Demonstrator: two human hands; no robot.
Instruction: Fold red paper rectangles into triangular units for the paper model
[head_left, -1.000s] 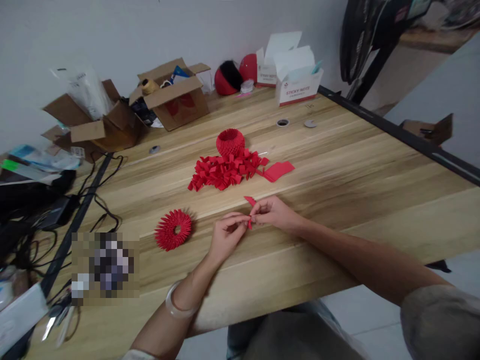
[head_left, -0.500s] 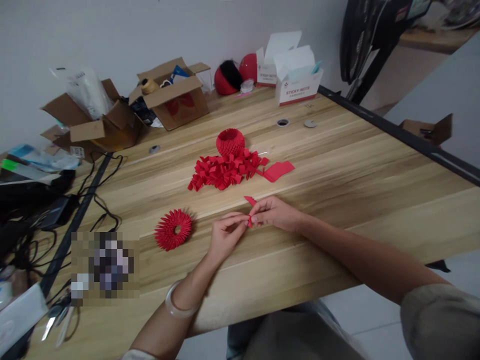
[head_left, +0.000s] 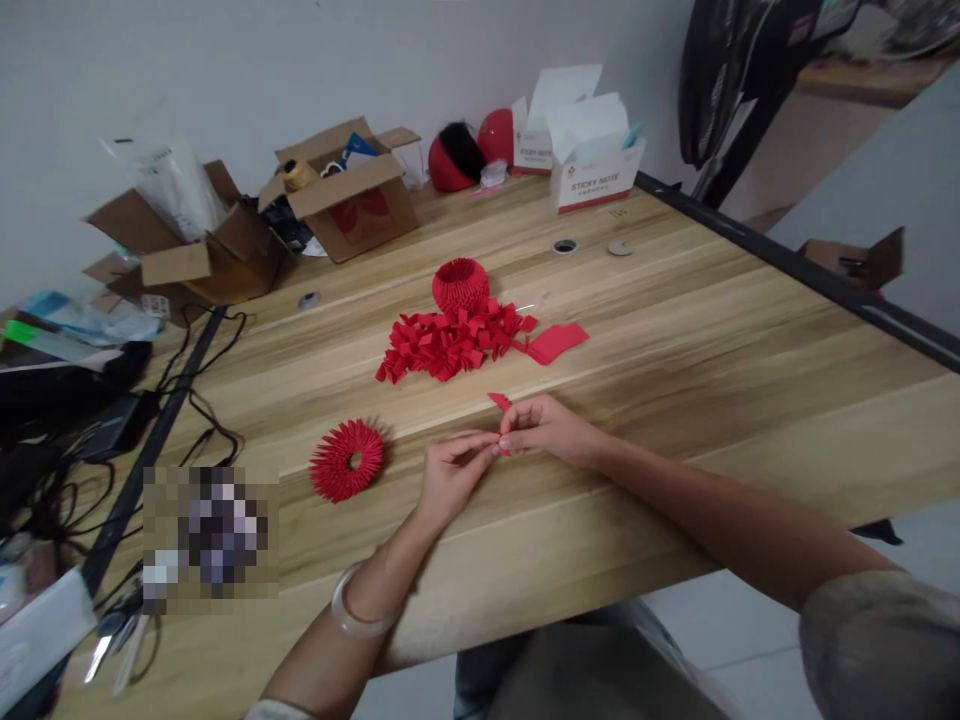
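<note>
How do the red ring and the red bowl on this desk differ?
The ring lies flat and spiky; the bowl stands taller, with rounded sides. The ring sits apart, while the bowl touches the pile. Both are red, round and open in the middle.

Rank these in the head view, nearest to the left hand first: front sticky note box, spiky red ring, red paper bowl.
1. Spiky red ring, left of the left hand.
2. Red paper bowl, straight ahead.
3. Front sticky note box, far back right.
</note>
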